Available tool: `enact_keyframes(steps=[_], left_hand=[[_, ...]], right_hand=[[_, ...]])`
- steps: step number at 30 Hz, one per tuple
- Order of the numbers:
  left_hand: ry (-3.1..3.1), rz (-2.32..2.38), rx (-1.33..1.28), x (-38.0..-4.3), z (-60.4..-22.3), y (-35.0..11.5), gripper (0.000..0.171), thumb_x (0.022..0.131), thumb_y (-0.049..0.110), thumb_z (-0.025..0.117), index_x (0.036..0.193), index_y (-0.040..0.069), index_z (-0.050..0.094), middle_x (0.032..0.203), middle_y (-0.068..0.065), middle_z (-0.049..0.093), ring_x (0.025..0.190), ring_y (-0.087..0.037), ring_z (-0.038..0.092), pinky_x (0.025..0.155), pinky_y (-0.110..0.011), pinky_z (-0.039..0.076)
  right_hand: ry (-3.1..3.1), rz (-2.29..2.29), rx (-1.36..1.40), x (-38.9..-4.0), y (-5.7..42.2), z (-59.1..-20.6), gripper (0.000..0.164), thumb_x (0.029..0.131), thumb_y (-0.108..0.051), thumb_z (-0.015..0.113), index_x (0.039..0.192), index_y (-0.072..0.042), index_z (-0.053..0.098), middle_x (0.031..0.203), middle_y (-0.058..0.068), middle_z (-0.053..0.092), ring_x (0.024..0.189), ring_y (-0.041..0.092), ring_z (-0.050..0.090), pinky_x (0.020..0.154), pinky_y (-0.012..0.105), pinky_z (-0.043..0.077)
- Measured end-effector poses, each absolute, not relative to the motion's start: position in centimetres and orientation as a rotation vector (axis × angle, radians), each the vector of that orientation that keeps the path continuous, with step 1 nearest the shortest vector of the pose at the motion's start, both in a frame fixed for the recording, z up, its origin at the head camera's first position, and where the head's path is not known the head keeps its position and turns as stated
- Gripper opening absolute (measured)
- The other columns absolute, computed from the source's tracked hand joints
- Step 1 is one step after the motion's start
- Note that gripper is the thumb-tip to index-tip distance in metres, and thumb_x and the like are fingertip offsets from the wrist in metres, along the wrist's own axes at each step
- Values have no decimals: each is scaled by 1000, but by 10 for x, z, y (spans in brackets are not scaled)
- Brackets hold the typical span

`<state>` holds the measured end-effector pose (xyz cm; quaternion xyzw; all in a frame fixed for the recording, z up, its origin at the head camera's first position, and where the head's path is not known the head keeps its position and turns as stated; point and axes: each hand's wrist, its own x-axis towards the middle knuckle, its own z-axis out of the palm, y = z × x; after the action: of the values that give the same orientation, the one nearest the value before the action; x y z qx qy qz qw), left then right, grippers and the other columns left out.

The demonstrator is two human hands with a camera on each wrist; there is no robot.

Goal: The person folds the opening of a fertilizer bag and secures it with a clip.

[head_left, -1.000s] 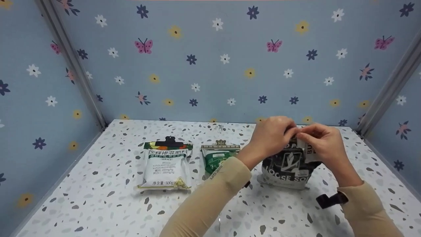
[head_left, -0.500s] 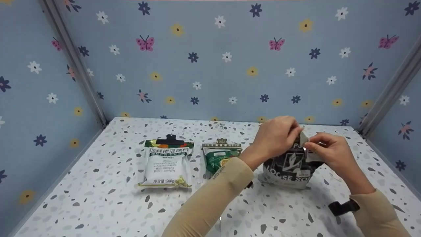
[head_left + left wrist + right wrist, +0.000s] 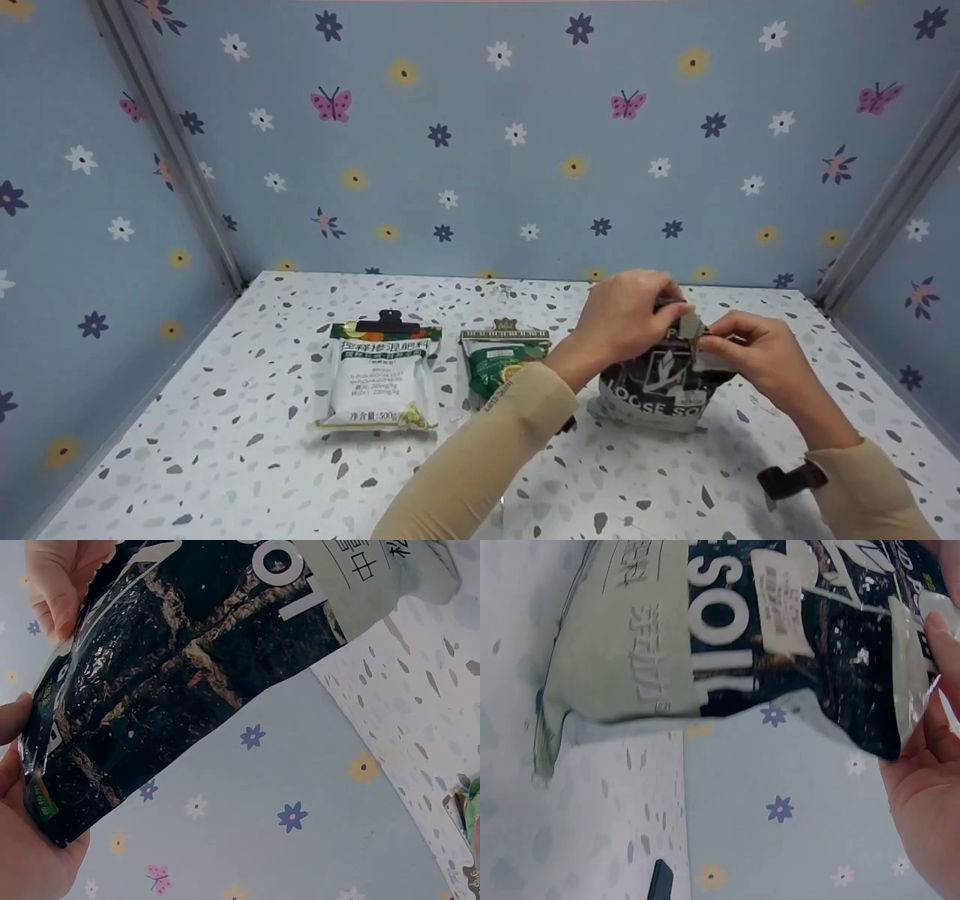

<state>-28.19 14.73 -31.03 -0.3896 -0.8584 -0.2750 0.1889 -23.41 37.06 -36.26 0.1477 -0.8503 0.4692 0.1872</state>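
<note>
A black-and-grey bag of loose soil (image 3: pixel 656 382) stands upright on the speckled table, right of centre. My left hand (image 3: pixel 626 311) grips its top edge from the left; in the left wrist view those fingers wrap the bag's printed upper corner. On the other side my right hand (image 3: pixel 757 356) pinches the top right edge between thumb and fingers. Between both hands a small light-grey flap of the bag shows. The right wrist view has the right hand's thumb (image 3: pixel 941 645) pressing on a pale folded strip along the bag's edge.
To the left lies a white fertilizer bag (image 3: pixel 382 382) with a black clip (image 3: pixel 388 322) on top. A green bag (image 3: pixel 499 364) with a patterned clip (image 3: pixel 505 331) lies between, partly behind my left forearm. A flowered panel (image 3: pixel 480 150) stands behind the table.
My right hand has moved right and down along the bag's top edge, away from the left hand. The light-grey flap has come into view between them. The left hand keeps its grip.
</note>
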Motion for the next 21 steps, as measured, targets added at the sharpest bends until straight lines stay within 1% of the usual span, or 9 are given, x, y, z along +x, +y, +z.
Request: enact_keyframes(steps=[4,9,13,15,18,20,21], left_hand=[[-2420,-815,-1084,-282,-311,147,18,99,41,63,103,25,71,95,15,66,81,2,59,71,-15,46],[-2412,-830,-1079,-282,-312,147,18,99,40,63,103,24,71,96,14,66,82,1,59,71,-15,46],[-2398,-834,-1081,-281,-314,146,18,98,40,63,103,24,71,95,13,66,82,1,59,72,-15,46],[-2385,-829,-1086,-281,-315,146,19,98,40,63,102,23,71,95,13,66,83,0,58,72,-15,46],[-2364,-823,-1093,-281,-316,146,19,98,39,64,102,23,72,95,12,66,83,0,58,72,-15,46],[-2352,-827,-1090,-281,-316,146,19,98,39,64,101,22,72,94,12,66,83,-1,58,72,-15,46],[-2349,-829,-1088,-281,-316,146,19,98,39,65,101,22,72,94,13,66,83,-1,58,72,-15,46]], right_hand=[[-2465,1333,422,-232,381,-368,3,90,-1,72,93,0,72,85,5,68,68,13,61,59,26,51],[-2508,1349,435,-231,389,-371,8,92,-4,71,96,3,71,88,10,68,72,15,64,63,27,53],[-2524,1372,449,-231,391,-369,9,93,-6,71,97,3,71,86,4,68,69,13,60,60,28,50],[-2510,1418,439,-231,394,-369,10,95,-4,67,99,5,70,83,0,66,66,11,56,58,29,47],[-2484,1452,366,-234,402,-368,18,100,-9,61,105,7,69,83,-3,66,70,10,57,62,26,50],[-2483,1423,265,-239,410,-369,25,102,-17,59,109,6,68,85,-4,67,74,9,60,65,23,51],[-2500,1389,208,-242,414,-370,30,103,-22,59,111,5,67,89,-3,67,79,10,61,69,22,51]])
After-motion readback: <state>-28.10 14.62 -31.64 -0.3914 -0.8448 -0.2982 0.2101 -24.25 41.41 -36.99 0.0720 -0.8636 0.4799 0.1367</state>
